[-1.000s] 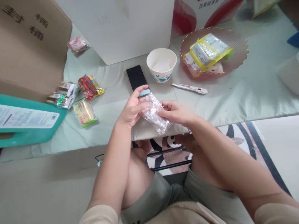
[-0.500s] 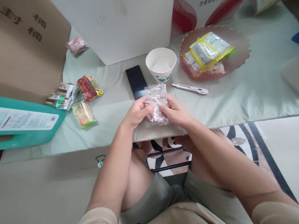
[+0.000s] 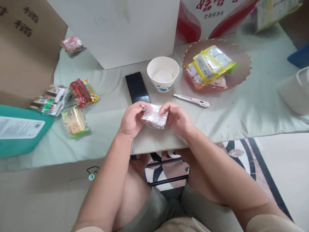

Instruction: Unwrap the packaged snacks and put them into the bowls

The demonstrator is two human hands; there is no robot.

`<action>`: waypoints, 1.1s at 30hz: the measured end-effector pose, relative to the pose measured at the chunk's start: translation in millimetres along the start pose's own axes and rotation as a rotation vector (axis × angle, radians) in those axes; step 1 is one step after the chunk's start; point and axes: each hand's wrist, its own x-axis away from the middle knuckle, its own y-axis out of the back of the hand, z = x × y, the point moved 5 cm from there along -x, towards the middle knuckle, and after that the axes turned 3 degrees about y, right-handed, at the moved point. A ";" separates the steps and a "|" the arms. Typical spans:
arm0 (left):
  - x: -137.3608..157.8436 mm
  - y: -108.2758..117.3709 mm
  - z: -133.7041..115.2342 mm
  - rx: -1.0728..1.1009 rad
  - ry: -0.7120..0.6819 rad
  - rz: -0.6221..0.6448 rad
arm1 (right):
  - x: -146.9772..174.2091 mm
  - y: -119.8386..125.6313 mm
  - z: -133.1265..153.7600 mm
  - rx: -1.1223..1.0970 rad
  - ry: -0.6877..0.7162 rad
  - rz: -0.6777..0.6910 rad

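Observation:
Between my two hands, close to the table's front edge, is a crinkled clear plastic wrapper [image 3: 154, 117]. My left hand [image 3: 132, 119] pinches its left side and my right hand [image 3: 178, 117] grips its right side. Whether anything is inside the wrapper I cannot tell. Just beyond my left hand lies a dark phone [image 3: 137, 87]. A white paper bowl [image 3: 163, 74] with blue prints stands past the wrapper. Right of the bowl, a white utility knife [image 3: 191, 100] rests on the cloth.
A pink scalloped bowl [image 3: 238, 80] holds yellow packets [image 3: 212, 66]. Several snack packets [image 3: 75, 120] lie at the left near a green jug [image 3: 19, 145]. A white box [image 3: 116, 35] and a cardboard box [image 3: 26, 61] stand behind. A white container [image 3: 295, 93] is at the right.
The wrapper, spread tall before, is now folded down to a smaller, wider bundle. My fingers have curled in around it. The view has shifted slightly.

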 end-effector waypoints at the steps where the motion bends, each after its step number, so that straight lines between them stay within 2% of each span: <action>1: -1.0 -0.6 -0.4 -0.012 -0.022 0.004 | 0.2 1.2 1.1 0.057 0.020 -0.007; 4: -2.7 -4.1 1.9 -0.066 -0.034 0.024 | 1.8 5.5 4.6 0.222 0.075 -0.090; 7: -3.0 -7.8 4.5 -0.051 -0.029 0.029 | 2.9 8.4 4.5 0.168 0.069 -0.174; 10: -2.6 -8.9 5.9 -0.119 -0.063 -0.008 | 3.1 8.0 1.3 0.152 0.007 -0.158; 13: -1.3 -9.4 5.9 -0.186 -0.115 -0.029 | 7.9 9.1 -0.3 0.264 -0.030 -0.136; 15: -0.4 -7.3 5.1 -0.175 -0.124 -0.055 | 15.2 11.9 1.4 0.343 -0.007 -0.172; 19: 0.5 3.6 3.1 -0.119 -0.056 -0.139 | 32.6 17.4 21.6 0.576 0.159 -0.349; 22: 1.9 10.5 0.2 -0.095 -0.025 -0.163 | 31.2 12.6 61.8 0.804 0.389 -0.478; 24: 3.4 12.9 -1.4 -0.072 -0.021 -0.155 | 14.3 4.9 95.7 1.008 0.499 -0.532; 26: 4.9 14.4 -2.7 -0.048 -0.023 -0.140 | -18.4 -3.7 125.6 1.273 0.520 -0.524; 27: 5.4 15.1 -3.3 -0.041 -0.025 -0.131 | -40.0 -7.3 135.3 1.422 0.489 -0.468; 28: 5.6 15.8 -4.0 -0.038 -0.030 -0.121 | -63.4 -8.9 140.6 1.571 0.429 -0.391; 30: 5.4 17.7 -6.1 -0.037 -0.050 -0.107 | -108.6 -2.6 140.1 1.654 0.276 -0.249; 31: 5.0 18.9 -7.4 -0.036 -0.064 -0.105 | -129.7 4.5 128.6 1.701 0.079 -0.101; 33: 4.2 21.6 -10.5 -0.018 -0.091 -0.105 | -160.8 18.6 111.1 1.673 -0.038 0.002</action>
